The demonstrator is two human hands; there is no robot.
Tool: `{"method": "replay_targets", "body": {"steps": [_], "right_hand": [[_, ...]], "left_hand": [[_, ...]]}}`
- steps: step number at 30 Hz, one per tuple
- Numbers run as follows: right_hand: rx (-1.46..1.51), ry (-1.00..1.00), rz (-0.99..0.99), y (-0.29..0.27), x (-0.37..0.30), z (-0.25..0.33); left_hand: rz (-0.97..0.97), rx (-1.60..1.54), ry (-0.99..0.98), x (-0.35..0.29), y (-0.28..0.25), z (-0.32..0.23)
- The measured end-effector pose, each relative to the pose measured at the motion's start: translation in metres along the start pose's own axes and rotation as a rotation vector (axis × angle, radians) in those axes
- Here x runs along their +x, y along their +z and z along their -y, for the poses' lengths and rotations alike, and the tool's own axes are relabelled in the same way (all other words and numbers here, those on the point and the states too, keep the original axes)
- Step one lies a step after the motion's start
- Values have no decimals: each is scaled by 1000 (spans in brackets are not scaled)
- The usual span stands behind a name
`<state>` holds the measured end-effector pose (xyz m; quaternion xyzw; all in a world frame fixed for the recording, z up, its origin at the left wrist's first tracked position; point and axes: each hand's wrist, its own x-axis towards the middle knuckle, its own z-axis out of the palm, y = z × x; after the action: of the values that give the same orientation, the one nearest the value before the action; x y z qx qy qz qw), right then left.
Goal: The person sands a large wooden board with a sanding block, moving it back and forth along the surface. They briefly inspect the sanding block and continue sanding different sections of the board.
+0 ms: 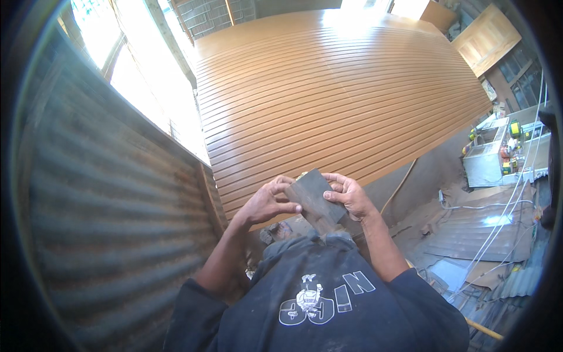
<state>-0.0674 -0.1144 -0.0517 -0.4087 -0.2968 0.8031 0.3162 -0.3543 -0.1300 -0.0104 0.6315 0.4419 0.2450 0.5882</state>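
A dark grey rectangular sheet, like a piece of sandpaper (315, 198), is held up in front of my chest. My left hand (268, 202) pinches its left edge with thumb and fingers. Along the sheet's right edge, my right hand (350, 195) grips with curled fingers. Just beyond my hands lies a large slatted wooden panel (334, 94), orange-brown with many parallel grooves, tilted and filling the middle of the view.
A corrugated metal wall (111, 217) stands close on my left. Corrugated sheets (475, 232), white cables and debris cover the floor at right. A grey machine (489, 155) with green and yellow objects sits at far right. Wooden doors (487, 38) lean at upper right.
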Motion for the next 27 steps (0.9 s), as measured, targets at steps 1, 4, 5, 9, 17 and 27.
{"method": "replay_targets", "body": {"steps": [1,4,5,9,17,27], "right_hand": [[31,-84,18,1,2,-3],[37,-180,-55,6,6,-12],[28,-197,-85,9,8,-15],[-60,-238,-156,15,8,-25],[-88,-173,-70,5,6,-19],[34,-182,-102,11,4,-36]], "left_hand": [[-101,-68,41,3,7,3],[-393,-697,-77,6,40,9],[-416,-833,-142,5,50,11],[-426,-742,-250,5,67,17],[-217,-705,-132,7,49,29],[-427,-610,-287,0,75,19]]}}
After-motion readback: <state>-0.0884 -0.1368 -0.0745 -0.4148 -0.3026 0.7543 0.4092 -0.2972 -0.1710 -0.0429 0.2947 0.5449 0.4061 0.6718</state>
